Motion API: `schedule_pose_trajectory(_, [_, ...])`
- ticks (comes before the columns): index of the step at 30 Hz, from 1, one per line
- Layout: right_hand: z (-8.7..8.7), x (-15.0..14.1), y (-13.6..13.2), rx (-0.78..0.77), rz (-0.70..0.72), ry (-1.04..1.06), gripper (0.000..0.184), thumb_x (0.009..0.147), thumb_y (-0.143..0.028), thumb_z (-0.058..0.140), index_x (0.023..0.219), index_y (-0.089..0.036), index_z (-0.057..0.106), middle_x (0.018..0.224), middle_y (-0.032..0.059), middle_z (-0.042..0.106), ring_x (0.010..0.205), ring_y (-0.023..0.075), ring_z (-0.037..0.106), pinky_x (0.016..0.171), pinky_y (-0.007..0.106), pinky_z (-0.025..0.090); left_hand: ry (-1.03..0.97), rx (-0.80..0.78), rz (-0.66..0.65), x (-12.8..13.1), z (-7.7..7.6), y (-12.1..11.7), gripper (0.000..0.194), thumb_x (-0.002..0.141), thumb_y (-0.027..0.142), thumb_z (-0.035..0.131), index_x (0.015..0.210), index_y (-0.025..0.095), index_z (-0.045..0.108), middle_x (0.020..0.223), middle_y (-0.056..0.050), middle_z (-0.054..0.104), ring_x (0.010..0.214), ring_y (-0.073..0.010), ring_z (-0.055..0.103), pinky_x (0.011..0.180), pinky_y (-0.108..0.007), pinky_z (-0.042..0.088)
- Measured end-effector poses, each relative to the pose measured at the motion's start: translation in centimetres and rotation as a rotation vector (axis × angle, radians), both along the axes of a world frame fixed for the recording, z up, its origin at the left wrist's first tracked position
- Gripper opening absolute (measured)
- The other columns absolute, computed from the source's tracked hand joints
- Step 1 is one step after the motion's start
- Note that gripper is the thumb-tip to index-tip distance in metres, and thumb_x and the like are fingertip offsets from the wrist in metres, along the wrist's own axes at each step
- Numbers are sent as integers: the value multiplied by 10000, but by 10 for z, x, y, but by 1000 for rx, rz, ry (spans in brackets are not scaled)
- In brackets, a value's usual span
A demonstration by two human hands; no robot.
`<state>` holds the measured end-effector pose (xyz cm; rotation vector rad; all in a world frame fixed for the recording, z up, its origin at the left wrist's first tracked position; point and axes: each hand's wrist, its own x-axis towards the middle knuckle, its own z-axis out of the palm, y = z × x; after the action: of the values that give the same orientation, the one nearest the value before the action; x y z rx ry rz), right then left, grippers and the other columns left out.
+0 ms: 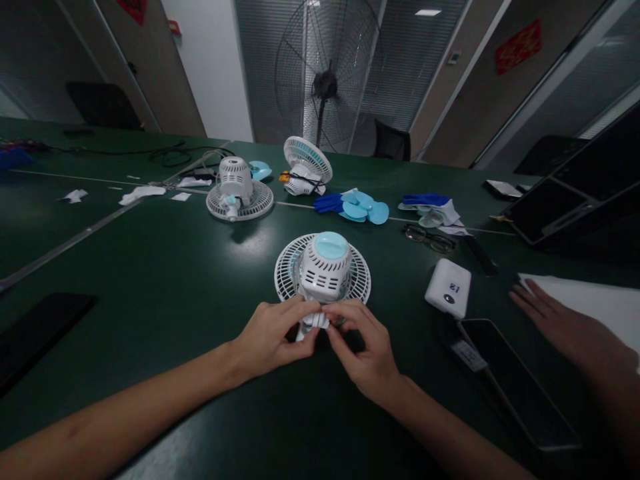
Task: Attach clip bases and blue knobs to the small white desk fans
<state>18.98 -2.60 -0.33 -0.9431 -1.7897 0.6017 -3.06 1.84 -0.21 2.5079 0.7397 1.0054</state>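
A small white electric fan point(327, 270) lies face down on the dark green table, its round grille below and its motor housing with a light blue cap on top. At the housing's near side is a small white fan part point(316, 321), possibly the neck or clamp. My left hand point(280, 333) pinches this part from the left, thumb below and fingers above. From the right, my right hand point(363, 347) closes thumb and fingertips on the same part. The fingers partly hide it, so its exact shape cannot be made out.
A second fan point(236, 183) and a third fan point(306, 167) sit farther back, beside light blue fan blades point(364, 207). To the right are glasses point(429, 238), a white power bank point(449, 288), a phone point(517, 380) and another person's hand point(565, 323).
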Motion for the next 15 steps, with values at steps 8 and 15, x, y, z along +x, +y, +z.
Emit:
schedule_pose_trajectory(8, [-1,0,-1,-23,-7,16,340,964,-124,610,1269,-268,645,1066,44,667,917,182,680,680,302,585,-6,2,5,1,-1,1,353,950,224,611,1301,223,571,865,11,647,620,-108,601,542,-203,493])
schedule_pose_trajectory(15, [-4,-2,3,-72,-40,70,293,972,-168,646,1249,-266,653,984,23,697,849,159,694,687,286,590,2,-16,11,1,2,1,322,937,223,620,1258,215,589,858,14,643,609,-102,588,534,-191,481])
